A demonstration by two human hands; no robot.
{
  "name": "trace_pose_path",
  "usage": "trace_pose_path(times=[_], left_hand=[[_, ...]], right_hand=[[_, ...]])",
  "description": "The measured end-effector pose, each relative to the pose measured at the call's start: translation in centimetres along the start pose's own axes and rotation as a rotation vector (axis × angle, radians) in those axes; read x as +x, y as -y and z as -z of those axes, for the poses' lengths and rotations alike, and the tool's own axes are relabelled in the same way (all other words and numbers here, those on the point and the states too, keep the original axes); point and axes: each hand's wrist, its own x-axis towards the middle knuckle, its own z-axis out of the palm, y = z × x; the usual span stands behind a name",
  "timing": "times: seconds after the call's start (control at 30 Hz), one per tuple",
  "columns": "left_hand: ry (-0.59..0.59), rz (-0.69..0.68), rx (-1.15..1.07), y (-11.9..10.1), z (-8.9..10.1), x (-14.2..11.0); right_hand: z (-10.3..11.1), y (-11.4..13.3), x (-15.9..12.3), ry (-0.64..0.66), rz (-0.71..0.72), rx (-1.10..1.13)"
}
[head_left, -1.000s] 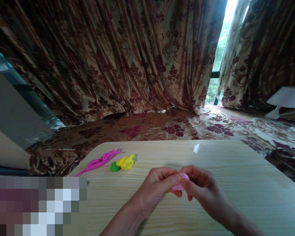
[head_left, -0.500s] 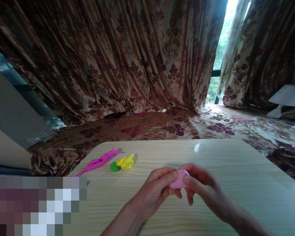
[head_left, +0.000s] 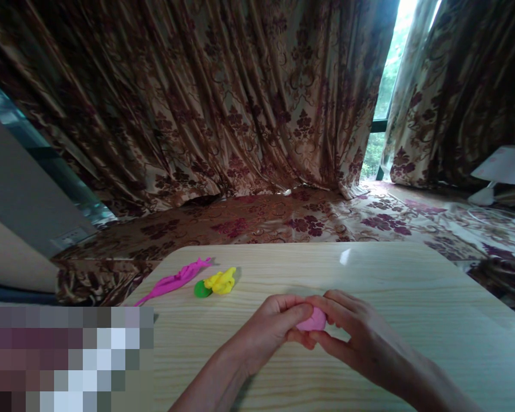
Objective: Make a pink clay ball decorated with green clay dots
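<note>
A small rounded lump of light pink modelling clay point(head_left: 314, 321) is between my two hands, above the table point(head_left: 395, 274). My left hand point(head_left: 281, 321) pinches it from the left, thumb lying on top. From the right, my right hand point(head_left: 347, 320) grips the lump's edge, its fingers at the back and the thumb at the near side. Farther left on the table lie a crumpled yellow clay piece point(head_left: 221, 281), a flat green clay disc point(head_left: 202, 289) touching it, and a long twisted magenta clay strip point(head_left: 175, 279).
Patterned curtains point(head_left: 240, 103) hang behind the table, above a ledge covered in floral cloth point(head_left: 304, 220). A white lamp point(head_left: 504, 166) stands on the ledge at the right. A blurred block hides the lower left corner.
My right hand has turned over the clay, its thumb moving from the top face to the near edge. My left hand keeps its pinch. The pieces on the table lie as before.
</note>
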Motion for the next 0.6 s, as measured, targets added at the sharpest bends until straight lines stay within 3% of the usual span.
trace_pose_path(times=[0.1, 0.23, 0.33, 0.43, 0.6], left_hand=[[-0.021, -0.008, 0.062, -0.2, 0.1, 0.0], [-0.131, -0.120, 0.265, -0.2, -0.2, 0.1], [-0.250, -0.233, 0.453, -0.1, -0.6, 0.2], [-0.322, -0.385, 0.660, -0.1, -0.9, 0.1], [-0.170, -0.587, 0.951, -0.8, -1.2, -0.7]], right_hand=[[-0.1, 0.2, 0.0, -0.019, -0.025, -0.002], [-0.6, 0.3, 0.2, -0.094, -0.099, 0.072], [-1.1, 0.1, 0.4, -0.152, -0.224, 0.175], [-1.3, -0.3, 0.6, -0.124, -0.379, 0.365], [-0.3, -0.9, 0.5, 0.051, -0.497, 0.831]])
